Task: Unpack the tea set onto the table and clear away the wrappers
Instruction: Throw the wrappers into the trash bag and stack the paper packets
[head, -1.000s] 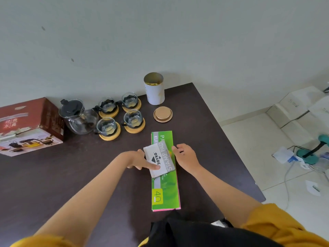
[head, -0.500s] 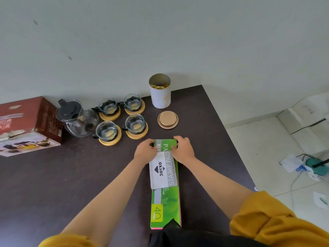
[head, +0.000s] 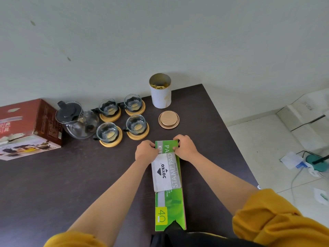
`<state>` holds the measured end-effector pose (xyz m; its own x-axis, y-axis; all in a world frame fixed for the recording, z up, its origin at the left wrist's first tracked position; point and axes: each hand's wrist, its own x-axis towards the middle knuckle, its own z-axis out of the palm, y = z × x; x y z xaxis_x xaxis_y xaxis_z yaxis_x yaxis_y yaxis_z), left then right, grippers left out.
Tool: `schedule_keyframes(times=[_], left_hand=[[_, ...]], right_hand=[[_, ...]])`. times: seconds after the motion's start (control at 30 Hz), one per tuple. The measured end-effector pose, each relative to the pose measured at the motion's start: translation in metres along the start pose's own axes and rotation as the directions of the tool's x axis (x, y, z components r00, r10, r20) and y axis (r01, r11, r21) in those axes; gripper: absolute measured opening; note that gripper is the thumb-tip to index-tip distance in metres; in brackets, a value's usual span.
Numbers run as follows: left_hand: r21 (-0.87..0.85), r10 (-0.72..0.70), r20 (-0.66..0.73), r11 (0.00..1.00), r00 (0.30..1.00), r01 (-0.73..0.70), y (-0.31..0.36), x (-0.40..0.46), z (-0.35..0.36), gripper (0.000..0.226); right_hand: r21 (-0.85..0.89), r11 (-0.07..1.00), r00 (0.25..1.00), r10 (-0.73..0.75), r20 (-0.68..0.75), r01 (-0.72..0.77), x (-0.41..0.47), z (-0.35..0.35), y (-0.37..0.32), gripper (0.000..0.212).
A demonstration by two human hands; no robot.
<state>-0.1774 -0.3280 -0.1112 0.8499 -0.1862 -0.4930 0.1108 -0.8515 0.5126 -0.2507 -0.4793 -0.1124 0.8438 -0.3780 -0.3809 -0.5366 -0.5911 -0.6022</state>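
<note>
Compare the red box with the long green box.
The red box is bulky, printed with tea-set pictures, and sits untouched at the table's left; the green box is long, slim and flat, near the middle. Left hand and right hand grip the green box's far end. Both rest on the dark table.

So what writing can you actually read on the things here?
"JOYKO" and "STAMP PAD": grey packet lying on the green box.
"40", also partial "PA" and "KI": long green box.
Characters on the red box: too blurred.
Marks on the floor carton: unreadable.
</note>
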Motion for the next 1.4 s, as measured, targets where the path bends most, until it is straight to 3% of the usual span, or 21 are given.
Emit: schedule_keyframes(times=[0.37,0.6,0.73,0.9,1.13,1.27,1.4], left_hand=[[-0.042,-0.016,-0.007,0.999,1.000,0.015,-0.004,0.005,0.003,0.017],[-0.136,-0.046,0.000,0.990,0.999,0.045,-0.006,0.002,0.004,0.019],[-0.308,-0.080,-0.001,0.948,0.997,0.076,-0.011,-0.004,0.006,0.007],[-0.475,-0.165,0.026,0.866,0.986,0.158,-0.028,-0.023,0.005,0.019],[-0.436,-0.205,0.042,0.877,0.978,0.202,-0.071,-0.084,0.029,0.019],[-0.358,-0.156,0.020,0.921,0.987,0.153,-0.071,-0.115,0.040,0.034],[-0.343,-0.133,-0.006,0.931,0.991,0.123,-0.065,-0.126,0.041,0.035]], right_hand=[[-0.041,0.998,0.995,-0.035,0.092,0.039,0.005,-0.005,0.002,0.033],[-0.036,0.998,0.997,-0.047,0.063,0.049,0.001,-0.002,0.003,0.035],[0.083,0.997,0.997,0.004,-0.077,0.002,-0.010,0.008,0.007,0.044],[0.392,0.920,0.983,0.087,-0.164,-0.016,-0.051,0.024,0.021,0.039],[0.494,0.870,0.987,0.061,-0.147,0.019,-0.121,0.047,0.048,0.036],[0.483,0.875,0.987,0.062,-0.146,0.017,-0.138,0.056,0.055,0.035],[0.488,0.872,0.989,0.044,-0.143,0.032,-0.144,0.060,0.053,0.036]])
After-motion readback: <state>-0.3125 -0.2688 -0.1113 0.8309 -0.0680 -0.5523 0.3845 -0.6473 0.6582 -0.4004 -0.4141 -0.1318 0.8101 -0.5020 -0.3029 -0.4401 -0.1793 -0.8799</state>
